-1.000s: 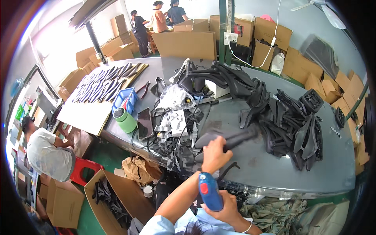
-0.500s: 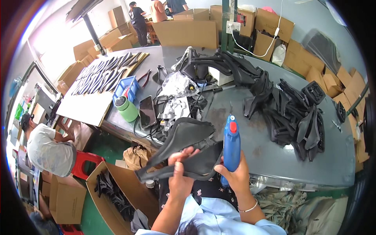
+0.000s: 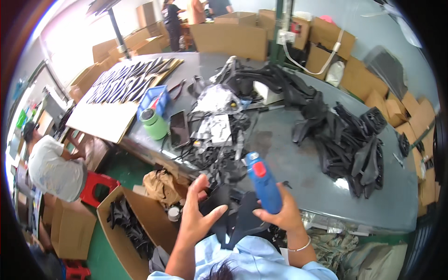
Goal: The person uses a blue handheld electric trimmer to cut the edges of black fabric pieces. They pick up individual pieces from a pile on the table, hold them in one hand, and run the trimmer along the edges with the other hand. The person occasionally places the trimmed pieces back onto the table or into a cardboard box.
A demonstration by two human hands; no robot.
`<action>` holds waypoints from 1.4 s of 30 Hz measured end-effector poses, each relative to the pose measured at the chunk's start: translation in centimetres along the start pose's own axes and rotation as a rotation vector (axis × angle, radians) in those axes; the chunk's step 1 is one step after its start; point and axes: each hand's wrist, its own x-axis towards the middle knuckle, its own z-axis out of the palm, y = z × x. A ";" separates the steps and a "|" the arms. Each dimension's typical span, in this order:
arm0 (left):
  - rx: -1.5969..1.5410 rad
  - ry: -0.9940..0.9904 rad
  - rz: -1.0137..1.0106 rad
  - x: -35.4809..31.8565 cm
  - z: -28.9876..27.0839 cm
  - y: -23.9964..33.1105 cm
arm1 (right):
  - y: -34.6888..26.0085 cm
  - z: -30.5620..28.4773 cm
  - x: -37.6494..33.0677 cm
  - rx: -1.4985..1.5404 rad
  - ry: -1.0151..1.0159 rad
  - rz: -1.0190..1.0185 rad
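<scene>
You're gripping the blue glue gun (image 3: 263,182) upright in your right hand (image 3: 280,215) while your left hand (image 3: 199,219), fingers spread, is steadying the stiff, light-looking black plastic part (image 3: 235,219) below the bench's (image 3: 298,163) near edge — take it by its rim.

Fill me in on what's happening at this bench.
A person at a grey table holds a blue power tool upright in the right hand. The left hand is open against a black moulded part held close to the body. More black parts are heaped on the table, and an open cardboard box sits on the floor.
</scene>
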 end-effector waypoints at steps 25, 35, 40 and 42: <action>-0.810 0.530 -0.140 -1.3 1.9 -0.1 | 0.1 6.4 -3.9 -0.617 -0.132 -0.322; -0.588 0.482 -0.155 -2.4 2.2 -0.7 | -0.5 6.7 -3.7 -0.615 -0.085 -0.387; -0.431 0.434 -0.117 -2.5 1.7 -0.9 | -0.4 6.6 -3.4 -0.595 -0.093 -0.389; -0.418 0.419 -0.106 -2.5 1.8 -1.2 | -0.4 6.6 -3.3 -0.587 -0.094 -0.406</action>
